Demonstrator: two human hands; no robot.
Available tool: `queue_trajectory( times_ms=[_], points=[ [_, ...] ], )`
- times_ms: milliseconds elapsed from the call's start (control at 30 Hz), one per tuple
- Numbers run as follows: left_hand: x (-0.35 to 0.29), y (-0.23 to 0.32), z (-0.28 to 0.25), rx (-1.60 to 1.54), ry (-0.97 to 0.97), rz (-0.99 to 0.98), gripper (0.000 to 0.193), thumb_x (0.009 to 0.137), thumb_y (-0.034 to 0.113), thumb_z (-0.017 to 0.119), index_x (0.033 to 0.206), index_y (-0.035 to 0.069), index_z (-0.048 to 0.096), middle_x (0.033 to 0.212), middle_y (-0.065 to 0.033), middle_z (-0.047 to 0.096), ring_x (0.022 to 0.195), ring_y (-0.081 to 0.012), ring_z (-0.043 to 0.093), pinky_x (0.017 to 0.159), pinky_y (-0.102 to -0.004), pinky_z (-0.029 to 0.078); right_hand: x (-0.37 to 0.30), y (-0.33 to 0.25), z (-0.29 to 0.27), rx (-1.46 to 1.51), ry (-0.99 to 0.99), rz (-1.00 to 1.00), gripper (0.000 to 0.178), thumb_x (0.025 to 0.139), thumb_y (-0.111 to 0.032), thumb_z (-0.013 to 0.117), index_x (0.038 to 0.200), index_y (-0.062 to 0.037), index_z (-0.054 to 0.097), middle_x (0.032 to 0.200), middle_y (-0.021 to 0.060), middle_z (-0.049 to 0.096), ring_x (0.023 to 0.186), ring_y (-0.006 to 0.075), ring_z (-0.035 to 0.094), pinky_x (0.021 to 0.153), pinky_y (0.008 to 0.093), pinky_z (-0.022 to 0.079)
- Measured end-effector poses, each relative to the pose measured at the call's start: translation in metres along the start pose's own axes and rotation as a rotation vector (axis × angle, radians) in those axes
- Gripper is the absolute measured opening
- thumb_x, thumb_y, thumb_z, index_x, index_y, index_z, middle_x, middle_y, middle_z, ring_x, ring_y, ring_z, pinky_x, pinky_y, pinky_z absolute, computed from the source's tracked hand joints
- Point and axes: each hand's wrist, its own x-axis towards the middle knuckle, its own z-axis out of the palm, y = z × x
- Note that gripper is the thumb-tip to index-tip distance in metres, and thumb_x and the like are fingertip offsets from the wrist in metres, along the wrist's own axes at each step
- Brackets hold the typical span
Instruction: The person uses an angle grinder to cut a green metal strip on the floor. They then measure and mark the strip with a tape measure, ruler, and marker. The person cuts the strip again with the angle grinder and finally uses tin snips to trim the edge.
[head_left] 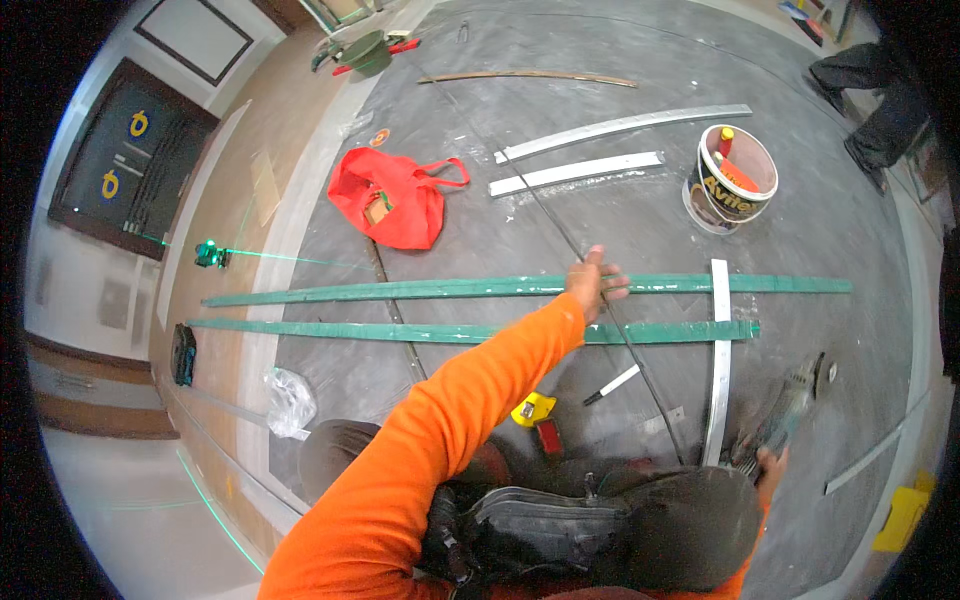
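The left hand (592, 280) of the person reaches forward over the two green bars, the upper green bar (450, 287) and the lower green bar (450, 331). Its fingers are partly spread, and a thin dark cord (545, 208) passes at the palm; I cannot tell whether the hand really grips it. The right hand (772, 472) is low, beside the right knee (700, 520), with its fingers bent around the rear end of the angle grinder (785, 420). The knee hides a part of this hand, so its firmness is not clear.

The grinder is blurred, to the right of the pale metal strip (717, 400), which lies across the right part of both bars. Whether its disc (827, 371) is turning, I cannot tell.

In my judgement, the cord is the first danger: it crosses the bars and runs near the knees, so a pull could catch a foot or drag a bar. Also, the bars look unclamped; if a cut begins with one hand only, the grinder could kick back.
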Motion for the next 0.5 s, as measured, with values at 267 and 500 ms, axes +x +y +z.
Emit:
queue_trajectory(
  times_ms=[267,500],
  points=[
    [-0.096,-0.057,-0.109,0.824,0.023,-0.081,0.028,0.092,0.02,0.05,0.088,0.001,0.071,0.075,-0.0174,0.071,0.067,-0.022,0.07,0.061,-0.0343,0.054,-0.057,0.021,0.06,-0.252,0.426,-0.091,0.077,0.08,-0.021,0.074,0.144,-0.0011,0.035,0.133,0.017,0.051,0.116,0.0273,0.054,0.097,0.0383,0.046],
    [-0.111,-0.012,-0.054,2.387,-0.281,0.114,0.047,0.089,0.047,0.058,0.095,0.002,0.07,0.094,-0.0229,0.069,0.09,-0.0393,0.067,0.076,-0.0468,0.053,-0.001,0.013,0.106,-0.071,0.144,-0.194,0.064,0.073,-0.028,0.079,0.123,-0.0004,0.051,0.102,0.0133,0.065,0.082,0.0219,0.067,0.076,0.034,0.055]
  ],
)
